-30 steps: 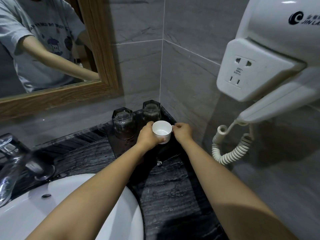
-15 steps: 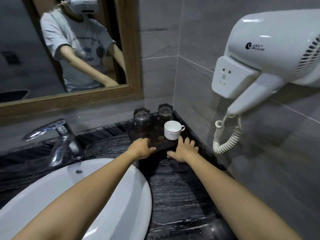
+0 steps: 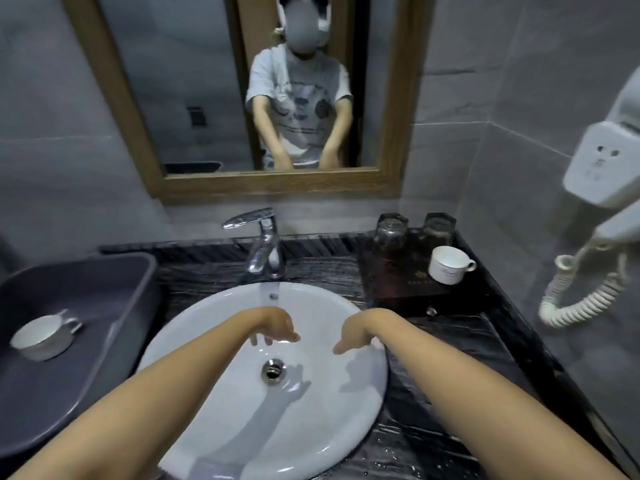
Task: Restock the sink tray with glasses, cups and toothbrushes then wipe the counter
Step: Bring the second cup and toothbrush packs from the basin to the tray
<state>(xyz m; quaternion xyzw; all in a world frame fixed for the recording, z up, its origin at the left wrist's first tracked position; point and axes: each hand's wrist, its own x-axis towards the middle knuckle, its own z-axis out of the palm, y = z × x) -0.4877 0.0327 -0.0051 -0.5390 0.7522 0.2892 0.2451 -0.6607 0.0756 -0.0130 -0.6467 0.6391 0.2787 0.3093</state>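
Note:
A dark tray (image 3: 398, 289) stands in the counter's back right corner. On it two clear glasses (image 3: 390, 233) (image 3: 438, 228) stand upside down at the back, and a white cup (image 3: 446, 265) sits in front of the right glass, handle to the right. A second white cup (image 3: 40, 337) lies in the grey tub (image 3: 114, 299) at the left. My left hand (image 3: 275, 325) and my right hand (image 3: 356, 332) hang over the white basin (image 3: 214, 393), fingers apart and pointing down, holding nothing.
The chrome faucet (image 3: 263, 244) rises behind the basin, with a wood-framed mirror (image 3: 277, 187) above it. A white hair dryer (image 3: 609, 174) with a coiled cord (image 3: 585, 296) hangs on the right wall. The dark counter (image 3: 433, 393) near the basin shows water drops.
Both hands let go of the white cup, which now stands on the tray, and drew back from the tray to above the basin. My view swung left, bringing the tub into sight.

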